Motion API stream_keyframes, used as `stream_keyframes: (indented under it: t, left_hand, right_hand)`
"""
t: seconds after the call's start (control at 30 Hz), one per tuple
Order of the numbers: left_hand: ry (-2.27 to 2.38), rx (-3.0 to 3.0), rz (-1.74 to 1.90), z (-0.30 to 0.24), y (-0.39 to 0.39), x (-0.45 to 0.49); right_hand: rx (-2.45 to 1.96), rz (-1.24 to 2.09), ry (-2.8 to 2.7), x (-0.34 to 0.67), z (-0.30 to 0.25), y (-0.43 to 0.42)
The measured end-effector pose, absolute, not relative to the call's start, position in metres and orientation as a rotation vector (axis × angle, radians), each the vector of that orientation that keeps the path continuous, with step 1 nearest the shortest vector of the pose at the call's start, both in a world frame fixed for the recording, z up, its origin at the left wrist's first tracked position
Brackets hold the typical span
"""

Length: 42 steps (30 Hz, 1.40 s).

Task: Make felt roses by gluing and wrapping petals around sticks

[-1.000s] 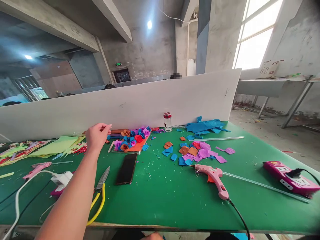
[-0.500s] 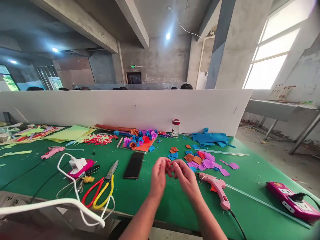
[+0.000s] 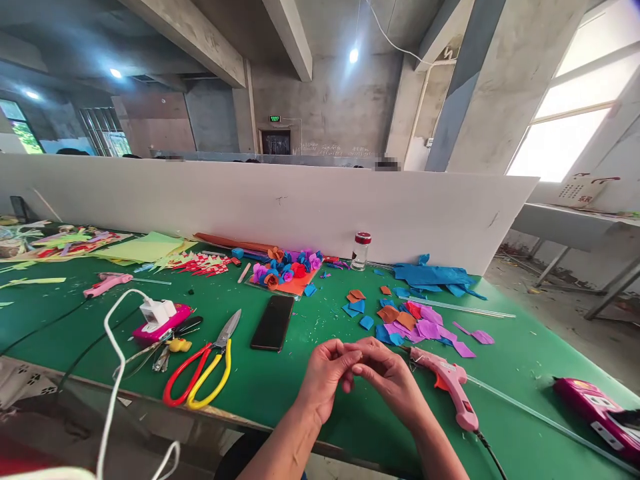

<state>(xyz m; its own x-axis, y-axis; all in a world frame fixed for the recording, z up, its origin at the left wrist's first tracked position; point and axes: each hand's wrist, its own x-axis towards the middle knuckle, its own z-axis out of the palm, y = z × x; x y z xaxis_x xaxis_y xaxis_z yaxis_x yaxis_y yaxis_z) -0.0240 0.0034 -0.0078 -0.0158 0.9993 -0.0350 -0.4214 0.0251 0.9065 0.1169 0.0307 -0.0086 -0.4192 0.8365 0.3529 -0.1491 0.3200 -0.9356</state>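
Looks out from head height at the near edge of the green tabletop (image 3: 530, 333), facing forward and somewhat down. Close above and behind the left hand (image 3: 324, 375) and right hand (image 3: 387, 372), low in the middle of the view. Wide in sweep: over the white partition board (image 3: 320, 207) to the concrete wall (image 3: 340, 100) at the far end, up to the ceiling lamp (image 3: 354, 55), and right to the window (image 3: 565, 140) and a magenta power strip (image 3: 593, 408), cropped by the border.

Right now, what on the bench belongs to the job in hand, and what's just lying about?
Likely the job:
- cut paper pieces by the right hand
- paper roses
- nearer glue gun
- large scissors

Probably lying about:
- black smartphone
- red-lidded jar
- farther glue gun
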Motion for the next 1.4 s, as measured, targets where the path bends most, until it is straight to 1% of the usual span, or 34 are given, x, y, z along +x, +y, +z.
stream_keyframes:
  t: [0.13, 0.23, 0.33, 0.5, 0.67, 0.87, 1.03, 1.13, 1.27, 1.4]
  left_hand:
    - [0.838, 0.816, 1.294, -0.011, 0.000, -0.019]
    - [0.871, 0.827, 1.326, -0.013, -0.001, -0.011]
    - [0.917, 0.809, 1.415, -0.013, 0.001, -0.008]
    - [0.762, 0.651, 1.450, -0.012, 0.010, -0.017]
    - [0.769, 0.630, 1.450, -0.011, 0.015, -0.023]
    - [0.775, 0.667, 1.319, -0.019, 0.013, -0.022]
    - [0.780, 0.690, 1.178, -0.018, 0.008, -0.027]
    - [0.832, 0.745, 1.178, -0.013, 0.006, -0.027]
    - [0.989, 0.872, 1.407, -0.007, 0.001, -0.019]
    - [0.942, 0.809, 1.442, -0.007, -0.004, -0.007]
  right_hand:
    - [-0.646, 1.384, -1.422, 0.116, -0.015, 0.029]
    - [-0.684, 1.462, -1.181, 0.112, -0.021, 0.028]
    - [-0.769, 1.376, -1.108, 0.110, -0.020, 0.028]
    - [-0.843, 1.179, -1.004, 0.116, -0.010, 0.033]
    - [-0.888, 1.140, -1.197, 0.116, -0.004, 0.034]
    - [-0.788, 1.285, -1.355, 0.109, -0.005, 0.026]
    - [-0.914, 1.158, -1.472, 0.120, -0.002, 0.022]
    - [-0.913, 1.237, -1.421, 0.122, -0.001, 0.021]
    - [-0.869, 1.339, -1.193, 0.115, -0.005, 0.019]
    - [-0.732, 1.524, -0.995, 0.101, -0.009, 0.012]
